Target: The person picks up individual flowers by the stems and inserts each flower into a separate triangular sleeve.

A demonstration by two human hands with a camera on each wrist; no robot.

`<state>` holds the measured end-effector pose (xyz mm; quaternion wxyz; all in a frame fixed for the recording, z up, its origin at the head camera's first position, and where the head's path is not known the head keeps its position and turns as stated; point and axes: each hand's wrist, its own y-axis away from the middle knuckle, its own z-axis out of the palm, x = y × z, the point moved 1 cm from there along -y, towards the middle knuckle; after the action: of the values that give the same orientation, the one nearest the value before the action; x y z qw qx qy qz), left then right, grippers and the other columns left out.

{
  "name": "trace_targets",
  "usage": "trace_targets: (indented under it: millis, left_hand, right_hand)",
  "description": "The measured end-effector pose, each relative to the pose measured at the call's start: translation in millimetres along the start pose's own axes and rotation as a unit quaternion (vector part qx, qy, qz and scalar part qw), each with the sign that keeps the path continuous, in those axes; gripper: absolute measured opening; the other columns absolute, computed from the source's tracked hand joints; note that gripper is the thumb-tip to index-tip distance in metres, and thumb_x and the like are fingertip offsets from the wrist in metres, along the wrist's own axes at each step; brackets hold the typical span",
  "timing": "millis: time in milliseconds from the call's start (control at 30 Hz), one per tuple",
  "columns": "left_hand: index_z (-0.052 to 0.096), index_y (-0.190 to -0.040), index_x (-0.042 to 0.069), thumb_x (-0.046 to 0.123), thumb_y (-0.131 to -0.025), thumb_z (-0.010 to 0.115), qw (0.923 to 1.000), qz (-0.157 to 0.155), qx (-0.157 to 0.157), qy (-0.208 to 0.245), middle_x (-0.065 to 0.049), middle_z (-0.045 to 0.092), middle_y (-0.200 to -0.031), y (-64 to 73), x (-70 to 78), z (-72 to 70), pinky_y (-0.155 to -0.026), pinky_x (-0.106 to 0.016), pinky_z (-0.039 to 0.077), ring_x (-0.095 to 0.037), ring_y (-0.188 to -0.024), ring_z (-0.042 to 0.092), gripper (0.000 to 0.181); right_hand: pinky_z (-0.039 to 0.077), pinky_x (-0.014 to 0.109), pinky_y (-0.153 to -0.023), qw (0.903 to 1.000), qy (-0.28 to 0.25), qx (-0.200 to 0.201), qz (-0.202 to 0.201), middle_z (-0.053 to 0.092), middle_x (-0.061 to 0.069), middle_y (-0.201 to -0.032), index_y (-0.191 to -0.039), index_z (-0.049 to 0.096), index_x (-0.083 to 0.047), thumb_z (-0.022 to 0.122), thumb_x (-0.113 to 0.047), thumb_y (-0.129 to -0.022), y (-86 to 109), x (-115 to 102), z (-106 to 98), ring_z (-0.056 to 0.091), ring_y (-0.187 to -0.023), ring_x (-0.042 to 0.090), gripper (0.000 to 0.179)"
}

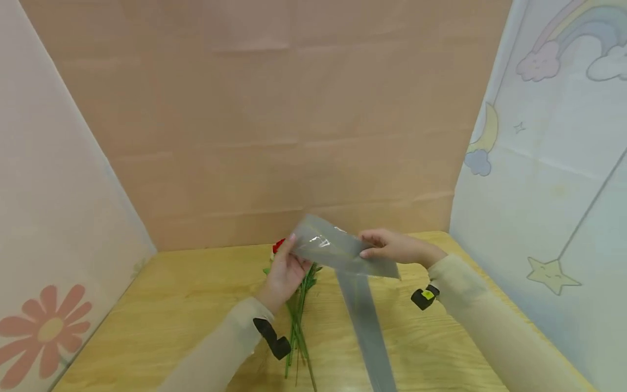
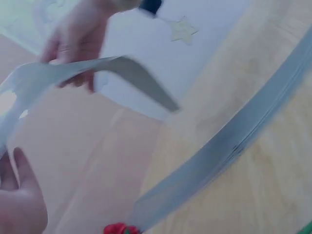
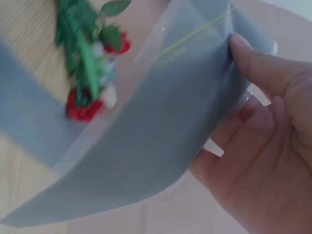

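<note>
Both hands hold a folded, glossy grey sheet of wrapping paper (image 1: 320, 242) up above the table. My left hand (image 1: 284, 275) pinches its left end between thumb and fingers. Toward the other end, my right hand (image 1: 389, 246) grips it, with the thumb on the near face and the fingers behind; the right wrist view shows this thumb (image 3: 253, 63) on the sheet beside a thin yellow line. Below and left lies a bunch of flowers with red heads (image 3: 83, 106) and long green stems (image 1: 297, 321), partly hidden by the left hand and sheet.
A second long grey strip (image 1: 364, 326) lies on the wooden table (image 1: 196, 305), running to the near edge of view right of the stems. A brown backdrop (image 1: 294, 120) stands behind, with printed white panels on the left (image 1: 73, 190) and right (image 1: 548, 207).
</note>
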<state>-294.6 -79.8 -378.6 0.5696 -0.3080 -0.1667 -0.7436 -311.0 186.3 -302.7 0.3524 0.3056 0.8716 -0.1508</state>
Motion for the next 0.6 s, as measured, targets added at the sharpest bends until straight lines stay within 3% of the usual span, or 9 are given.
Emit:
trace_targets:
  millis: [100, 167, 300, 433, 500, 533, 600]
  left_hand:
    - [0.052, -0.112, 0.017, 0.023, -0.098, 0.058, 0.9917, 0.065, 0.111, 0.004, 0.005, 0.066, -0.096, -0.5, 19.3, -11.3, -0.073, -0.022, 0.053, -0.008, -0.085, 0.065, 0.016]
    - [0.051, -0.116, 0.016, 0.020, -0.095, 0.063, 0.9840, 0.084, 0.156, -0.022, 0.005, 0.065, -0.098, 2.6, 28.7, -19.0, -0.072, -0.022, 0.053, -0.009, -0.087, 0.066, 0.025]
    - [0.051, -0.122, 0.012, 0.018, -0.096, 0.062, 0.9705, 0.096, 0.203, -0.089, 0.008, 0.067, -0.096, 10.1, 37.3, -32.9, -0.075, -0.022, 0.053, -0.007, -0.088, 0.065, 0.030]
    - [0.056, -0.124, 0.002, 0.021, -0.094, 0.065, 0.9531, 0.076, 0.229, -0.182, 0.006, 0.068, -0.094, 13.9, 35.6, -44.0, -0.075, -0.023, 0.054, -0.007, -0.086, 0.066, 0.037]
    - [0.057, -0.124, -0.004, 0.022, -0.093, 0.066, 0.9428, 0.063, 0.225, -0.238, 0.000, 0.068, -0.098, 15.3, 31.7, -48.0, -0.074, -0.024, 0.055, -0.010, -0.087, 0.066, 0.041]
    - [0.057, -0.124, -0.005, 0.023, -0.093, 0.066, 0.9374, 0.054, 0.217, -0.267, -0.004, 0.067, -0.102, 16.6, 28.9, -50.0, -0.074, -0.024, 0.056, -0.011, -0.088, 0.066, 0.043]
    - [0.056, -0.124, -0.008, 0.022, -0.094, 0.065, 0.9297, 0.041, 0.197, -0.309, -0.012, 0.065, -0.110, 18.6, 23.7, -52.9, -0.071, -0.025, 0.057, -0.015, -0.092, 0.067, 0.043]
  right_hand:
    - [0.039, 0.026, -0.065, 0.9995, 0.024, -0.008, 0.021, 0.047, -0.002, -0.079, -0.091, 0.052, -0.006, 0.060, -0.020, -0.097, 0.9, 13, -5, 0.044, -0.071, 0.010, 0.017]
    - [0.042, 0.026, -0.067, 0.9985, 0.035, -0.011, 0.042, 0.052, -0.002, -0.082, -0.095, 0.055, -0.006, 0.060, -0.021, -0.097, 1.5, 21, -10, 0.048, -0.074, 0.009, 0.016]
    - [0.046, 0.030, -0.073, 0.9962, 0.048, -0.007, 0.072, 0.061, 0.002, -0.092, -0.104, 0.058, -0.006, 0.060, -0.020, -0.097, -0.8, 34, -25, 0.055, -0.082, 0.014, 0.016]
    - [0.048, 0.035, -0.074, 0.9923, 0.095, 0.022, 0.077, 0.064, 0.007, -0.091, -0.101, 0.060, -0.003, 0.061, -0.011, -0.095, -12.3, 42, -40, 0.057, -0.081, 0.018, 0.010]
    - [0.049, 0.040, -0.074, 0.9797, 0.169, 0.050, 0.095, 0.065, 0.008, -0.090, -0.099, 0.061, -0.003, 0.061, -0.005, -0.093, -19.8, 46, -41, 0.060, -0.081, 0.021, 0.006]
    - [0.050, 0.044, -0.079, 0.9667, 0.219, 0.065, 0.117, 0.067, 0.009, -0.092, -0.099, 0.062, -0.004, 0.062, -0.003, -0.092, -22.6, 49, -38, 0.062, -0.083, 0.023, 0.008]
    - [0.048, 0.054, -0.087, 0.9281, 0.321, 0.080, 0.171, 0.068, 0.011, -0.097, -0.103, 0.064, -0.005, 0.067, -0.007, -0.088, -28.1, 54, -28, 0.064, -0.089, 0.028, 0.015]
